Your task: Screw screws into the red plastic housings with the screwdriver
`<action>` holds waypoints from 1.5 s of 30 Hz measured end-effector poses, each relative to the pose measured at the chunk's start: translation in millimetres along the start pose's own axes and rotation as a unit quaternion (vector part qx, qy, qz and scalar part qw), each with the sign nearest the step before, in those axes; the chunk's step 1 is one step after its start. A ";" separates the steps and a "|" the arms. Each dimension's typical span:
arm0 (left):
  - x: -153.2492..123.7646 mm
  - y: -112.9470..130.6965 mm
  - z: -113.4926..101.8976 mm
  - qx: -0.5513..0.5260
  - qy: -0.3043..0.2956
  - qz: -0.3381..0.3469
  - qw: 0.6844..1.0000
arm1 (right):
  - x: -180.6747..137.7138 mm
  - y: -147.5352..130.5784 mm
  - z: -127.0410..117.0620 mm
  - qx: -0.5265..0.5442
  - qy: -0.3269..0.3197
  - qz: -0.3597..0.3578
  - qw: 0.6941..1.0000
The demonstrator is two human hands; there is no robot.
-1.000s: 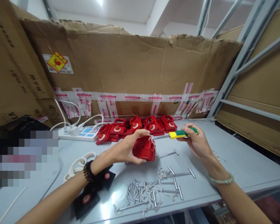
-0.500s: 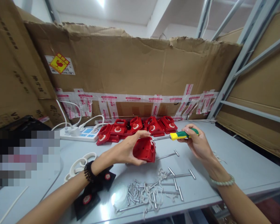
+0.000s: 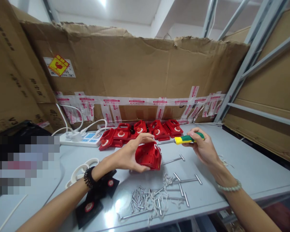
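Note:
My left hand (image 3: 132, 154) is closed around a red plastic housing (image 3: 147, 157), its hollow side turned toward me. In my right hand (image 3: 201, 145) is a screwdriver (image 3: 183, 140) with a green and yellow handle, held level. Its shaft points left and the tip meets the upper right edge of the housing, where something whitish shows. Just right of the housing lies a metal T-shaped rod (image 3: 174, 159). Closer to me are a pile of screws (image 3: 137, 200) and several more T-shaped rods (image 3: 185, 199) tangled with white string (image 3: 152, 201).
Several red housings (image 3: 122, 133) stand in a row at the back, by a taped cardboard box (image 3: 140, 71). A white power strip (image 3: 81, 141) with cables is at left. White rings (image 3: 83, 167) and black pieces with red labels (image 3: 89, 209) lie near my left forearm.
The view has shifted slightly. The housing is tilted a little differently in my left hand, while the screwdriver tip stays at its edge.

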State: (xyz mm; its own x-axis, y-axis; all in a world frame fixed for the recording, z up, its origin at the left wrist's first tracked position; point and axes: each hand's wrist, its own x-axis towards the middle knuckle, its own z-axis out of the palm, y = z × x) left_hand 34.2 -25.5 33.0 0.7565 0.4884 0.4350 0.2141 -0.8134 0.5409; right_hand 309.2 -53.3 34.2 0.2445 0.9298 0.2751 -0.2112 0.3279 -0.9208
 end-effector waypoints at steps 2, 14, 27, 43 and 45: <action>0.3 0.8 -0.5 -0.015 0.000 -0.001 1.000 | -0.1 -0.2 0.3 0.004 0.005 -0.002 1.000; -1.0 -1.3 1.5 -0.101 -0.006 -0.028 0.995 | -0.3 -2.2 -1.2 0.001 -0.003 -0.012 1.000; 1.2 2.1 -3.8 -0.041 -0.018 0.002 0.999 | -0.9 -1.4 -1.2 -0.008 -0.008 -0.029 0.999; 2.3 2.4 -3.3 -0.029 -0.017 0.012 0.999 | -1.8 -6.3 -4.9 0.001 0.003 -0.056 0.998; 2.3 2.5 -3.2 -0.029 -0.019 0.016 0.999 | -2.3 -6.5 -4.5 -0.004 0.002 -0.052 0.999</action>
State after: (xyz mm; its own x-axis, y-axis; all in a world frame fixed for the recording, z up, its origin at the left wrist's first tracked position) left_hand 34.5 -25.4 37.7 0.7860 0.4490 0.4249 0.1542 -0.8080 0.5686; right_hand 314.2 -58.4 38.2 0.2685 0.8899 0.3686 -0.1761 0.4216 -0.8895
